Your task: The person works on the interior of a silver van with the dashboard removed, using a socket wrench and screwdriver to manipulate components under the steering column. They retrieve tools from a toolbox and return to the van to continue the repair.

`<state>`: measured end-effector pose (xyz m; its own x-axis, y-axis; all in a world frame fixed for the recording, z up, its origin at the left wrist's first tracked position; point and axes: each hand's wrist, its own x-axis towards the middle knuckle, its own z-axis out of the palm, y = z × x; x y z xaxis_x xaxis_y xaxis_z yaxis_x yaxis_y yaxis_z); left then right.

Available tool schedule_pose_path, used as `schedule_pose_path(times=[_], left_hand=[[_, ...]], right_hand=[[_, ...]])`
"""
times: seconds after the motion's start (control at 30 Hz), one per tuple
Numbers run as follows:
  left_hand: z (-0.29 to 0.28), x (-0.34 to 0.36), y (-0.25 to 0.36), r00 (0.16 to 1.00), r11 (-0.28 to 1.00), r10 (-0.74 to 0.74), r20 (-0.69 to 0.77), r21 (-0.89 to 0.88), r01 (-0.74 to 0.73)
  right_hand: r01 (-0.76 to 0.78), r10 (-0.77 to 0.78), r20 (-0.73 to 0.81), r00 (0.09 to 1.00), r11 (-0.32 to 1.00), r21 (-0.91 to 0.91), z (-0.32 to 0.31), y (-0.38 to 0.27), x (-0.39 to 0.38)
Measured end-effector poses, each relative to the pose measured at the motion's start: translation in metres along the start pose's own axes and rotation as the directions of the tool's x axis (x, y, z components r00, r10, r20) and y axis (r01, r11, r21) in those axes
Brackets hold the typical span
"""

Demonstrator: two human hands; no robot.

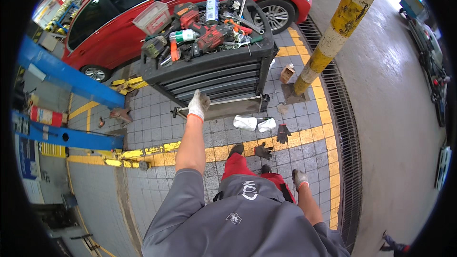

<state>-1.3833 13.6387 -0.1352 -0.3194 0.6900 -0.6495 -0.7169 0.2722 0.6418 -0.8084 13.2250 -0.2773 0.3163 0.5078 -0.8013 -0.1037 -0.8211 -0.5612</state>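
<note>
My left hand [199, 104], in a white work glove with grey-coated fingers and an orange cuff, reaches forward to the lower front of a black tool cabinet [254, 74]. Its fingers are curled, and what they hold, if anything, is hidden. Behind the hand lies the light edge of the cabinet's bottom part [233, 107]. My right hand [300, 179], gloved alike, hangs low by my right side with loose fingers and nothing visible in it. On the cabinet top lie a red cordless power tool [212, 39], spray cans [212, 12], wrenches and a clear bin [152, 17].
A red car [114, 24] stands behind the cabinet. Blue lift posts [71, 78] are at left, a yellow-white pole [333, 33] and floor grate [342, 128] at right. White plastic bottles [245, 123] and dark gloves [283, 134] lie on the tiles before me.
</note>
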Motion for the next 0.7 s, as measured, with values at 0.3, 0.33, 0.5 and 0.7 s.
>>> schedule_pose_path(times=[0.3,0.33,0.5,0.7], left_hand=[[0.059,0.099,0.012,0.984,0.960,-0.178,-0.003,-0.220,0.173],[0.055,0.106,0.015,0.981,0.944,-0.195,0.012,-0.270,0.191],[0.034,0.107,0.003,0.959,0.932,-0.248,0.137,-0.237,0.275],[-0.006,0.043,-0.028,0.959,0.952,-0.202,0.199,-0.192,0.240]], right_hand=[[-0.177,0.184,-0.181,0.966,0.983,0.053,0.044,0.001,-0.081],[-0.131,0.138,-0.179,0.974,0.990,0.049,0.052,-0.002,-0.087],[-0.062,0.060,-0.055,0.997,0.998,-0.033,0.090,-0.012,-0.095],[-0.064,0.067,0.016,0.998,0.988,-0.142,0.087,-0.023,-0.078]])
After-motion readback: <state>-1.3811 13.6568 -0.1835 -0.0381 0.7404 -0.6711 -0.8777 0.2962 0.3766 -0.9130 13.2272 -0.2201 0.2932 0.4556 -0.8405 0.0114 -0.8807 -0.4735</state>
